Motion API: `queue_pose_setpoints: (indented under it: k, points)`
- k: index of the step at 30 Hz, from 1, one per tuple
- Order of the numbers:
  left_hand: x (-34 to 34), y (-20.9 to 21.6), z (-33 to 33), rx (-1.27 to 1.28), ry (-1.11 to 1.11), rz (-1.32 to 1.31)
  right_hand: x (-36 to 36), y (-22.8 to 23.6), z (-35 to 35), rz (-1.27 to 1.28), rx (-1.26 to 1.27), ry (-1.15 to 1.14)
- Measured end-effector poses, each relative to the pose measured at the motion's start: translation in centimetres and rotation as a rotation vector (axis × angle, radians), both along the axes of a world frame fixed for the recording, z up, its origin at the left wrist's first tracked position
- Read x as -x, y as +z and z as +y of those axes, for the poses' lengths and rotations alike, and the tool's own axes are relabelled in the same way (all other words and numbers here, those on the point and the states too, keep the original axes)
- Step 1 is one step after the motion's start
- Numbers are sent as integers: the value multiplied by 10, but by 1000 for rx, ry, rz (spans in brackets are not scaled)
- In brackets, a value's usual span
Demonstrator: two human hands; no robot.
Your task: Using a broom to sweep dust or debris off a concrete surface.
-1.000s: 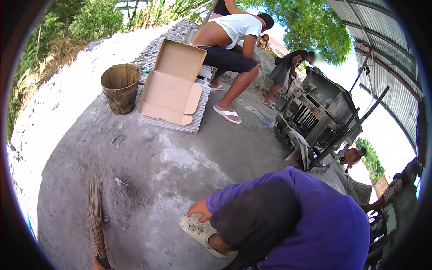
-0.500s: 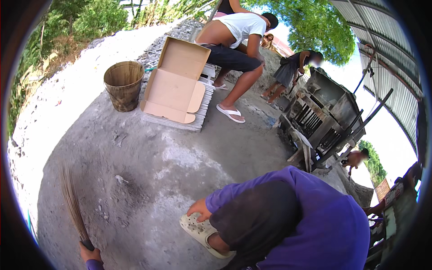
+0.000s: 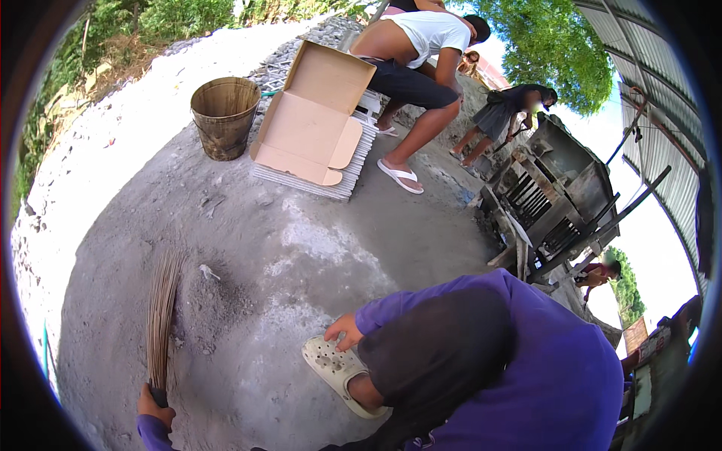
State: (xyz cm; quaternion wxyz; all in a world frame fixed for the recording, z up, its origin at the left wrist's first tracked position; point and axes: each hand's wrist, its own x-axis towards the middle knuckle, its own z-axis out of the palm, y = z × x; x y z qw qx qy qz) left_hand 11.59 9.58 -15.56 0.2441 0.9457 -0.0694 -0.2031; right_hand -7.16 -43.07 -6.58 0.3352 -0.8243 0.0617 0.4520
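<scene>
At the lower left my left hand (image 3: 154, 407) is closed round the dark handle of a stick broom (image 3: 162, 319). Its thin brown bristles point away from me over the ground, beside a small heap of grey dirt and pebbles (image 3: 214, 304). A pale scrap (image 3: 209, 272) lies on that heap. My right hand (image 3: 344, 331) hangs past my bent knee with its fingers apart, at the toe of my cream clog (image 3: 331, 364); whether the fingertips touch the clog I cannot tell. Nothing shows in that hand.
A stained bucket (image 3: 224, 120) stands beyond the broom. Right of it, an unfolded cardboard box (image 3: 312, 124) lies on stacked grey sheets (image 3: 316, 188). A person in white (image 3: 432, 37) sits behind it. A sooty metal-and-wood structure (image 3: 556, 188) and another person with a tool (image 3: 504, 113) are farther right.
The broom has swung right, its bristles now beside the dirt heap. My left hand has shifted slightly right and up. My right hand stays by the clog; the view has tilted a little.
</scene>
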Motion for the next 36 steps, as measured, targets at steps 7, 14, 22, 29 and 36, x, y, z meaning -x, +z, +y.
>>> queue_pose_setpoints:
  k: [7,14,22,29,36]
  points:
    - [-22,48,-46,-52,175,-294,8,61,-3,-26,39,-94]
    - [-59,47,-61,-193,283,-120,-2,44,8,25,-35,-240]
    - [-72,15,-47,-162,-70,61,19,39,2,-39,-38,-280]
    - [-25,80,25,-40,68,-96,17,4,-14,-73,-51,-314]
    - [96,52,-20,111,565,23,18,-4,-27,-62,-77,-222]
